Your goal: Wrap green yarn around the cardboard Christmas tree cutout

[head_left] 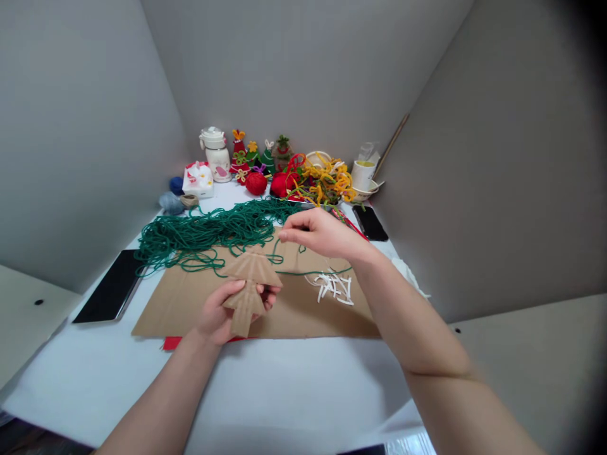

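My left hand (225, 309) is closed around a tree-shaped cardboard cutout (251, 272), its thumb on the front and its fingers behind. The cutout is held above a flat cardboard sheet (175, 303). Up and to the right, my right hand (306, 229) pinches a strand of green yarn (276, 246) between thumb and finger; the strand hangs toward the top of the cutout. A big loose heap of green yarn (203, 230) lies behind the cutout, and one strand runs across the sheet to the right.
White paper strips (334, 287) lie on the sheet. A tablet (109, 287) is at the left and a phone (370, 223) at the right. Along the back stand a white bottle (217, 155), small yarn trees (253, 153), orange yarn (327, 180) and a cup (363, 175).
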Tool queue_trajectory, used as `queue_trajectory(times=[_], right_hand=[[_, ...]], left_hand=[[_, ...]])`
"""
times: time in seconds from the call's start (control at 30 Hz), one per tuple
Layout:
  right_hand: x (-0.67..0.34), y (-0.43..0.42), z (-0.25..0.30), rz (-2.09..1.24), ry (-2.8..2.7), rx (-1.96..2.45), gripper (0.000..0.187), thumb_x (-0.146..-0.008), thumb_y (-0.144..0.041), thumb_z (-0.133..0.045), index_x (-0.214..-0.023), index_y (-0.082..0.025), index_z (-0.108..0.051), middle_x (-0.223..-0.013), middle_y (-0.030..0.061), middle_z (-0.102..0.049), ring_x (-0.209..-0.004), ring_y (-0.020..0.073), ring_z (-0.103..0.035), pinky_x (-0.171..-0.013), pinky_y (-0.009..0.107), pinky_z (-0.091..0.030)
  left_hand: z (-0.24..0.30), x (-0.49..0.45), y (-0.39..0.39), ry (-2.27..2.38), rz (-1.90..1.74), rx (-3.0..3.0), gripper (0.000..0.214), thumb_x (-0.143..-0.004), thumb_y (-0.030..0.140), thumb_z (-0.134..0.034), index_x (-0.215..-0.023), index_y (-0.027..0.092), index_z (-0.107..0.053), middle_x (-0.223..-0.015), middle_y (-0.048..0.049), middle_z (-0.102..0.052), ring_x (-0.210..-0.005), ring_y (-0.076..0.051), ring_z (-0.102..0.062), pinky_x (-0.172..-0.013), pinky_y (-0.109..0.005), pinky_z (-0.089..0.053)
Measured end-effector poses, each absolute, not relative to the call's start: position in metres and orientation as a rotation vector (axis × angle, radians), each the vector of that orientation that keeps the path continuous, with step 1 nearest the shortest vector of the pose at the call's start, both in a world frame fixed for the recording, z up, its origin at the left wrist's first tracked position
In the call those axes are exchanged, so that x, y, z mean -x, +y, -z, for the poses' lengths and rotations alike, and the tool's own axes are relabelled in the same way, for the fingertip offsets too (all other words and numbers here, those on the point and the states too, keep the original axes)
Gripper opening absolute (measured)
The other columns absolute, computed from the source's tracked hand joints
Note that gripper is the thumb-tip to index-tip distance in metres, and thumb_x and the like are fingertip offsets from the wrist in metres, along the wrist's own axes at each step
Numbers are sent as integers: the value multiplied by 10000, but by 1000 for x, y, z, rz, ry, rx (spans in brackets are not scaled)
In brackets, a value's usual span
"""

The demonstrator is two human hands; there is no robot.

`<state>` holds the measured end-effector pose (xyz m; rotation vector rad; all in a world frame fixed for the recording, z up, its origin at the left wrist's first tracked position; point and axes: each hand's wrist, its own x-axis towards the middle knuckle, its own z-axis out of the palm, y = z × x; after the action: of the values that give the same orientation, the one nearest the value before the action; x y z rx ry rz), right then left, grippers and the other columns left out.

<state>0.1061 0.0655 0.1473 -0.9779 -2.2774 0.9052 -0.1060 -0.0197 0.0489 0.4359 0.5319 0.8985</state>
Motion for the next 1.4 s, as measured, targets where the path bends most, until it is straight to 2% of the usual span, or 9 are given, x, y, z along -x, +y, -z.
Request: queue_trajectory(times=[0.2,0.5,0.6,0.67,0.77,1.0,1.17,1.3,1.4], right_hand=[[-126,91,-124,-655,-1764,1180,310,-839,-402,-495,-745,-135,-621,-545,-45,-370,-496,76,-279,-473,220,-214],[-130,122,-69,-409,-1777,1316,302,-859,-359,-452,-742,-137,-620,-628,5,-538,-609,130,-471,-603,249,-356],[-139,118,-72,-427,-2017,1262,256,-849,-340,-494,-959,-159,-638,-856,52,-621,-783,170,-549,-723,278,-411],[-147,106,-76,-342,-2228,1266,348,-834,-335,-535,-1146,-187,-576,-1109,97,-583,-994,220,-531,-851,331,-404],[-162,81,-81,-245,-2307,1411,377,-842,-349,-536,-1181,-184,-551,-1151,128,-563,-1065,260,-512,-890,378,-407],[-184,36,-78,-399,-2242,1484,206,-861,-291,-513,-990,-187,-634,-1002,96,-638,-908,222,-595,-801,358,-461],[-140,19,-83,-1037,-1952,1028,264,-905,-292,-449,-1122,-224,-584,-1111,59,-626,-1039,167,-579,-886,321,-463],[-96,18,-83,-1315,-1788,774,302,-929,-374,-404,-1144,-243,-571,-1181,43,-594,-1115,147,-537,-963,304,-413],[-86,25,-78,-1532,-1821,688,379,-911,-477,-382,-1123,-226,-572,-1056,39,-619,-979,135,-578,-868,272,-451]], left_hand=[[-50,107,-14,552,-955,-289,215,-693,244,-595,-741,61,-699,-824,-134,-682,-742,-187,-646,-723,-259,-533],[-50,109,-10,600,-936,-249,198,-724,207,-549,-778,60,-671,-840,-129,-650,-756,-195,-635,-707,-283,-545],[-51,110,-9,594,-1039,-243,187,-720,210,-547,-777,68,-654,-818,-115,-634,-757,-181,-623,-701,-267,-543],[-55,112,-8,552,-1207,-245,181,-709,226,-555,-785,85,-638,-814,-98,-624,-755,-166,-612,-700,-257,-542],[-62,115,-7,443,-1440,-242,162,-692,237,-566,-789,113,-604,-801,-65,-600,-752,-136,-594,-716,-232,-534],[-62,112,-13,485,-1338,-289,173,-671,264,-591,-756,116,-620,-803,-77,-606,-745,-155,-598,-707,-255,-535],[-52,102,-23,479,-1037,-316,190,-659,285,-618,-702,105,-660,-767,-97,-638,-716,-175,-612,-689,-270,-530],[-47,97,-28,417,-850,-344,218,-698,303,-593,-714,103,-678,-775,-104,-660,-709,-181,-627,-689,-276,-520],[-45,96,-27,406,-821,-353,235,-715,303,-580,-738,93,-682,-801,-114,-677,-740,-190,-643,-721,-273,-518]])
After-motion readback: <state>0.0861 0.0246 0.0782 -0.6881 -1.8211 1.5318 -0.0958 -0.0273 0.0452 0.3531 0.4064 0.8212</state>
